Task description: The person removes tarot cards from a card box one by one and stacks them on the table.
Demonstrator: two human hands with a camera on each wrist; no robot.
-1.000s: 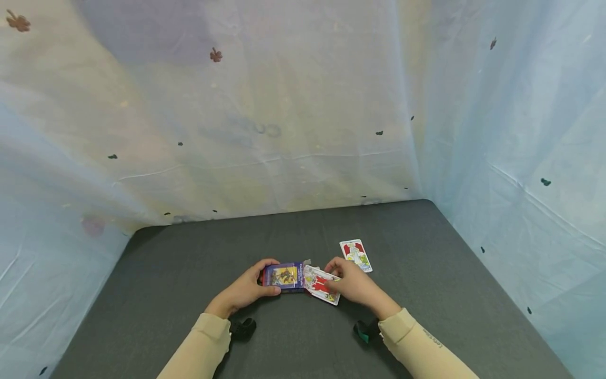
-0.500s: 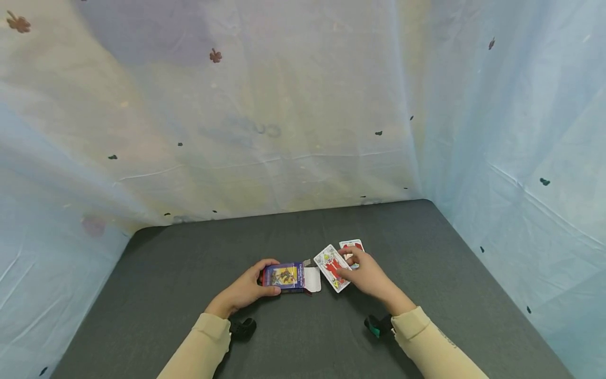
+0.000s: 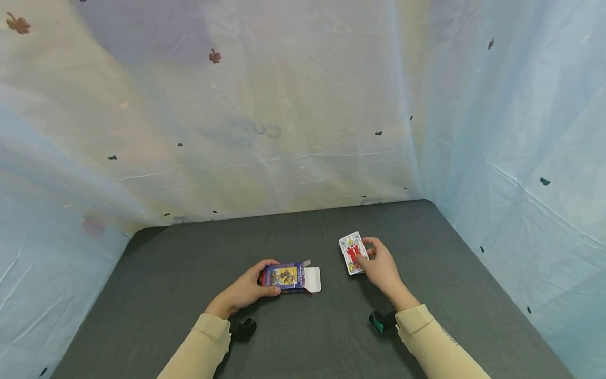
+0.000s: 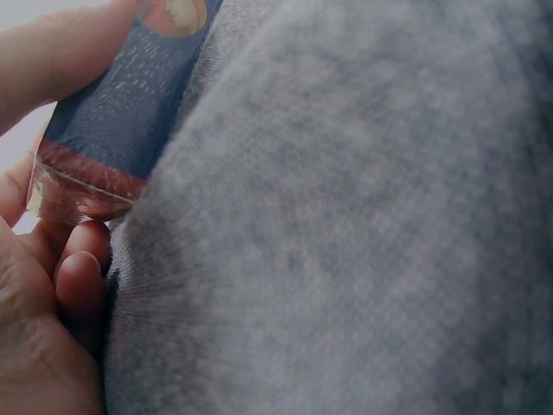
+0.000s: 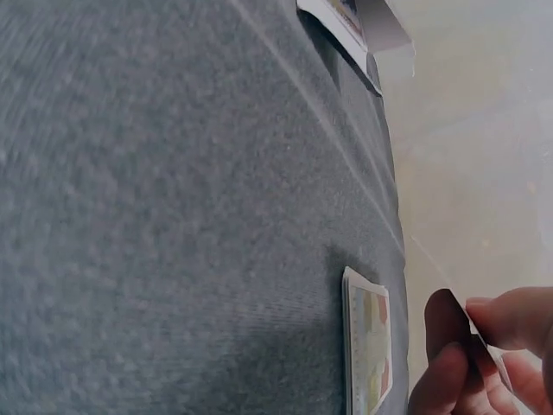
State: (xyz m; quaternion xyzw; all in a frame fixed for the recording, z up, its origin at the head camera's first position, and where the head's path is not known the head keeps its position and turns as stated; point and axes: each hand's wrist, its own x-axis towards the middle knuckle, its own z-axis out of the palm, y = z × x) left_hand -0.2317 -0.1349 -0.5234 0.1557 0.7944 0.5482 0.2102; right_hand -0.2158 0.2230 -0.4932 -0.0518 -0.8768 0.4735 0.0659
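Note:
In the head view my left hand (image 3: pixel 247 288) grips a blue-and-purple card box (image 3: pixel 283 276) with a picture on its face. The box lies on the dark table, its white end flap (image 3: pixel 312 279) folded out to the right. My right hand (image 3: pixel 381 266) pinches a white-bordered playing card (image 3: pixel 352 251) with a red figure. In the right wrist view that card is thin and nearly edge-on between thumb and fingers, apart from a small stack of cards (image 5: pixel 370 346) on the cloth. From the head, the held card covers most of that stack.
A grey cloth-covered table (image 3: pixel 199 252) extends around both hands. Pale, translucent curtains (image 3: pixel 284 131) with small dark leaf shapes stand at its back and sides. A black strap (image 3: pixel 243 330) is on the left wrist, another (image 3: pixel 381 321) on the right.
My right hand has drawn the card out of the box's mouth and carried it right, over the cards on the table. The left hand and box have stayed put.

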